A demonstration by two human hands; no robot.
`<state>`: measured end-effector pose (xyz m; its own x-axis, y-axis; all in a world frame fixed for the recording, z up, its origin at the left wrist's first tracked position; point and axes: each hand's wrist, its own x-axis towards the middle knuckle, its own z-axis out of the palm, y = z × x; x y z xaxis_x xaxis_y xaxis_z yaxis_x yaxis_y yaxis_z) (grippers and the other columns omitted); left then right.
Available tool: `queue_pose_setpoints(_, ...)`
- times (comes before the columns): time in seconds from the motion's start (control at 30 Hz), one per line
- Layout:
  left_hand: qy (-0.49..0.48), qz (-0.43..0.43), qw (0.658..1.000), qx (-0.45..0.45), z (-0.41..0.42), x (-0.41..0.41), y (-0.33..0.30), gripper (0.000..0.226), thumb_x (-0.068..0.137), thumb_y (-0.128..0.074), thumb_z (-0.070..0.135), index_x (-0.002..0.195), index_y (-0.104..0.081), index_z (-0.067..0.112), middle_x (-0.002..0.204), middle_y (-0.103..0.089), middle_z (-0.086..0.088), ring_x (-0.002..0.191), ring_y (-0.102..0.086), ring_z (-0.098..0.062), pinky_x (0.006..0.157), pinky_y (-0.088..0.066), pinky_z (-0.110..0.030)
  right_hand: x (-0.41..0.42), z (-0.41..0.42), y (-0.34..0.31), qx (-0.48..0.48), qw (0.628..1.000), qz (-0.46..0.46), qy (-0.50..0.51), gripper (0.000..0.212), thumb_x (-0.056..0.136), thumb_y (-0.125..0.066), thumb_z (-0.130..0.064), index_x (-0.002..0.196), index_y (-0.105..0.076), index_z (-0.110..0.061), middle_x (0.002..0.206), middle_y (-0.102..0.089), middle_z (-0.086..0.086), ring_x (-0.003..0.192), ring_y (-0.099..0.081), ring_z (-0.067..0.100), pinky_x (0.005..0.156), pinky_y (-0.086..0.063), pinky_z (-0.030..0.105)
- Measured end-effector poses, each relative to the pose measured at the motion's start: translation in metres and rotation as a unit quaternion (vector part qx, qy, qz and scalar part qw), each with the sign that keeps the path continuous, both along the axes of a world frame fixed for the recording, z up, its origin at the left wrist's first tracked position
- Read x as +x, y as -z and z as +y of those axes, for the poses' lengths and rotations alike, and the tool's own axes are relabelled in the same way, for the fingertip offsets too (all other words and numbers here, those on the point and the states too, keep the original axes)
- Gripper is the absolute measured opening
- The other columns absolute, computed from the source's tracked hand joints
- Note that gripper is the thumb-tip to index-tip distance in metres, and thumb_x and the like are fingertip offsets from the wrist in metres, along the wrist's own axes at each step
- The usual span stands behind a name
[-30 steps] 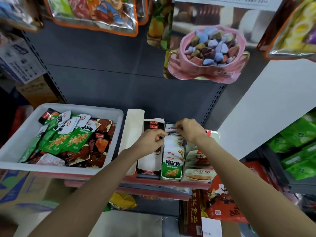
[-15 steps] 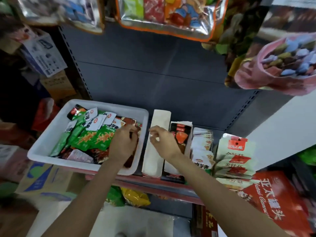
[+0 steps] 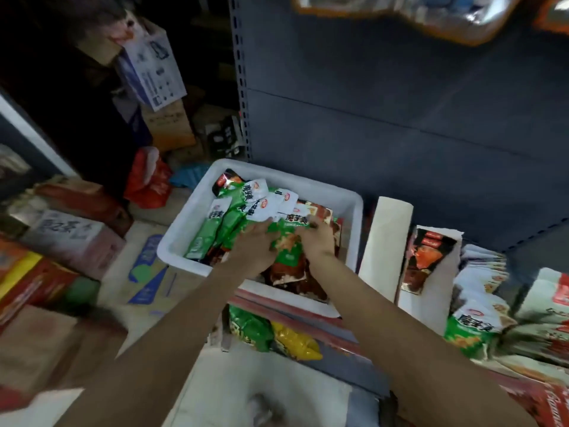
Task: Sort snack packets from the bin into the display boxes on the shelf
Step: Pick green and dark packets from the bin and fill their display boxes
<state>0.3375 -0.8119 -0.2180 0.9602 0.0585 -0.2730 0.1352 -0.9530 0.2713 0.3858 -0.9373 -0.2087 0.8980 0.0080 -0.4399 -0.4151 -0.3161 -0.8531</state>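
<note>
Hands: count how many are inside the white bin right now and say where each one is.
2. The left hand lies on the green packets mid-bin; the right hand is beside it, toward the bin's right wall, gripping a green packet. The fingertips are partly hidden.

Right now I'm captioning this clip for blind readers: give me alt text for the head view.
Both hands, left hand and right hand, reach into a white bin of snack packets and grip a green packet. Display boxes of packets stand to its right on a grey shelf.
</note>
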Motion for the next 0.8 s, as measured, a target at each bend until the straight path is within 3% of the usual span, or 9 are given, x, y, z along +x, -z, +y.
queue_pose_setpoints(0.07, -0.007, -0.004, 0.999, -0.034, -0.001, -0.004, -0.003, 0.045, 0.095, -0.05, 0.028, 0.139, -0.044, 0.028, 0.158, -0.009, 0.005, 0.144, -0.01, -0.027, 0.118, -0.014, -0.046, 0.003, -0.004, -0.001, -0.048, 0.998, -0.028, 0.037, 0.043, 0.085, -0.065, -0.007, 0.126, -0.055, -0.008, 0.115, -0.064, 0.012, 0.096, -0.06, 0.021, 0.071, -0.044, 0.011)
queue_pose_setpoints(0.13, -0.029, -0.033, 0.994, -0.103, -0.002, -0.007, -0.008, 0.039, 0.094, -0.052, 0.023, 0.133, -0.053, 0.024, 0.157, -0.016, 0.005, 0.144, -0.013, -0.024, 0.118, -0.011, -0.042, 0.003, -0.008, -0.004, -0.043, 0.997, -0.029, 0.055, 0.044, 0.077, -0.069, -0.003, 0.118, -0.056, -0.01, 0.106, -0.066, 0.013, 0.098, -0.064, 0.03, 0.084, -0.053, 0.033)
queue_pose_setpoints(0.2, -0.068, -0.088, 0.976, -0.186, -0.006, -0.008, -0.014, 0.031, 0.094, -0.052, 0.015, 0.124, -0.06, 0.016, 0.15, -0.034, -0.001, 0.139, -0.028, -0.023, 0.113, -0.019, -0.03, 0.006, -0.021, -0.009, -0.012, 0.999, -0.012, 0.041, 0.047, 0.071, -0.069, 0.003, 0.112, -0.052, -0.012, 0.1, -0.066, 0.013, 0.093, -0.065, 0.032, 0.081, -0.055, 0.05)
queue_pose_setpoints(0.3, -0.129, -0.123, 0.935, -0.307, -0.026, -0.008, -0.034, 0.031, 0.095, -0.053, 0.015, 0.125, -0.051, 0.006, 0.128, -0.055, -0.006, 0.114, -0.056, -0.02, 0.087, -0.042, -0.021, -0.002, -0.052, -0.031, 0.088, 0.996, 0.008, -0.013, 0.038, 0.081, -0.056, 0.014, 0.107, -0.053, -0.014, 0.093, -0.065, 0.009, 0.083, -0.064, 0.022, 0.072, -0.058, 0.038)
queue_pose_setpoints(0.43, -0.071, -0.104, 0.912, -0.391, -0.068, 0.001, -0.052, 0.032, 0.092, -0.058, 0.011, 0.122, -0.049, 0.006, 0.109, -0.064, -0.01, 0.084, -0.064, -0.015, 0.064, -0.055, -0.021, -0.009, -0.104, -0.059, 0.093, 0.993, -0.026, -0.07, 0.021, 0.086, -0.054, 0.005, 0.086, -0.062, -0.014, 0.084, -0.063, 0.007, 0.071, -0.061, 0.015, 0.06, -0.054, 0.026)
queue_pose_setpoints(0.53, -0.057, -0.132, 0.906, -0.398, -0.109, 0.015, -0.057, 0.02, 0.09, -0.059, 0.009, 0.109, -0.054, 0.009, 0.092, -0.065, -0.003, 0.077, -0.063, -0.014, 0.065, -0.055, -0.029, -0.006, -0.144, -0.072, 0.103, 0.993, -0.059, -0.023, 0.019, 0.089, -0.056, 0.0, 0.078, -0.061, -0.015, 0.074, -0.065, 0.0, 0.06, -0.063, 0.007, 0.049, -0.051, 0.019)
queue_pose_setpoints(0.67, -0.055, -0.147, 0.9, -0.407, -0.171, 0.037, -0.063, 0.014, 0.088, -0.061, 0.005, 0.102, -0.061, 0.002, 0.088, -0.064, -0.005, 0.083, -0.061, -0.014, 0.076, -0.047, -0.023, -0.006, -0.201, -0.084, 0.118, 0.985, -0.122, 0.019, 0.018, 0.089, -0.059, 0.001, 0.075, -0.06, -0.011, 0.071, -0.06, 0.005, 0.058, -0.059, 0.008, 0.047, -0.05, 0.018)
queue_pose_setpoints(0.73, -0.05, -0.157, 0.896, -0.413, -0.202, 0.046, -0.067, 0.012, 0.088, -0.062, 0.006, 0.099, -0.063, 0.001, 0.089, -0.064, -0.005, 0.084, -0.058, -0.012, 0.077, -0.045, -0.021, -0.004, -0.232, -0.088, 0.121, 0.981, -0.144, 0.045, 0.017, 0.088, -0.059, 0.002, 0.076, -0.06, -0.01, 0.069, -0.06, 0.003, 0.058, -0.059, 0.004, 0.052, -0.05, 0.018)
queue_pose_setpoints(0.8, -0.06, -0.177, 0.884, -0.429, -0.23, 0.055, -0.07, 0.012, 0.089, -0.058, 0.003, 0.099, -0.064, 0.002, 0.092, -0.065, -0.005, 0.084, -0.057, -0.011, 0.079, -0.043, -0.019, 0.001, -0.264, -0.091, 0.132, 0.974, -0.162, 0.082, 0.014, 0.088, -0.061, 0.0, 0.078, -0.06, -0.009, 0.074, -0.061, 0.005, 0.069, -0.06, 0.01, 0.061, -0.053, 0.024)
